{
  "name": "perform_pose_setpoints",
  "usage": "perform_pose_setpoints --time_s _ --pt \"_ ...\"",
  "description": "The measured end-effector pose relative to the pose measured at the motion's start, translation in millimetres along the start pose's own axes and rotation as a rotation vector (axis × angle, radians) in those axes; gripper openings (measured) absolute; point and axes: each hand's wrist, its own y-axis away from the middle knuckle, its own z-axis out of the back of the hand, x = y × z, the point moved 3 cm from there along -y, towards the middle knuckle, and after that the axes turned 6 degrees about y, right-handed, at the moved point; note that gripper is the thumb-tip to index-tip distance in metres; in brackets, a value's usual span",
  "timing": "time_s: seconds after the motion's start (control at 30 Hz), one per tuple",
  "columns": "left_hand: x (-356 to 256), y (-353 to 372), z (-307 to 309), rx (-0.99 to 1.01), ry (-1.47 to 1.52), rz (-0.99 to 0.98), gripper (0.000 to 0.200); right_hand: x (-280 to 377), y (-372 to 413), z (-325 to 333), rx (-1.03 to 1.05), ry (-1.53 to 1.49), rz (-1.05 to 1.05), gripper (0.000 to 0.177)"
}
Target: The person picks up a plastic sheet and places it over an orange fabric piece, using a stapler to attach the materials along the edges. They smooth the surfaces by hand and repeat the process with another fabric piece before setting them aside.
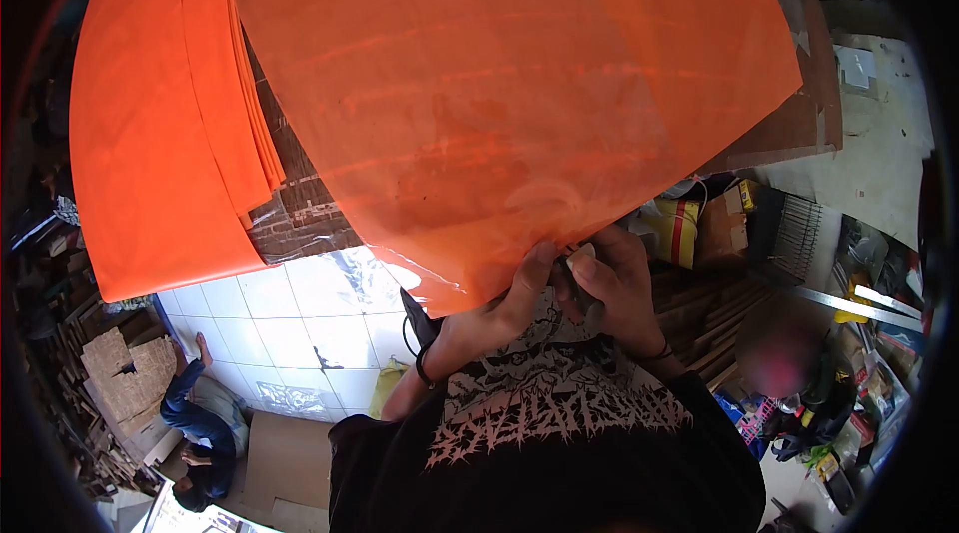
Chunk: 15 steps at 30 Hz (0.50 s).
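Orange sheet [519, 83] (glossy) beyond hands [504, 308] [616, 283]

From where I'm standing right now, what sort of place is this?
Probably a small workshop. The large orange sheet spreads out before you, more orange sheets lie beside it, and what look like wood strips are piled low on the picture's right.

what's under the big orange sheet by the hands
Brown material shows past the left and right edges of the orange sheet; anything else beneath its middle is covered and cannot be seen.
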Motion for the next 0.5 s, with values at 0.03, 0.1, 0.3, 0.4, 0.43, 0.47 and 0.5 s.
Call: perform_pose_setpoints --time_s 0.03,0.1,0.3,0.4,0.43,0.47,0.5 --pt "5.8 -0.2 2.2 -0.046 -0.065 -0.076 0.018 -3.5 2.1 2.8 -0.012 -0.059 -0.005 0.031" --pt "12.1 4.1 5.6 -0.114 -0.097 -0.044 0.016 -9.2 5.8 17.2 -0.086 -0.143 0.032 0.028" --pt "31.4 6.7 16.2 0.020 -0.033 -0.034 0.020 31.8 12.1 67.3 -0.786 0.515 0.589 0.030" --pt "14.3 -7.0 -4.6 -0.017 -0.055 0.065 0.025 67.7 4.2 64.2 -0.660 1.243 0.996 0.032" --pt "11.5 -9.1 -7.7 -0.011 -0.082 0.065 0.027 80.6 1.4 57.6 -0.581 1.394 1.000 0.031" --pt "9.1 -11.0 -9.8 -0.006 -0.110 0.065 0.030 84.1 -2.3 56.3 -0.493 1.492 0.986 0.029" --pt "6.3 -13.4 -11.0 -0.003 -0.139 0.062 0.032 87.2 -5.6 55.1 -0.399 1.582 0.974 0.028"
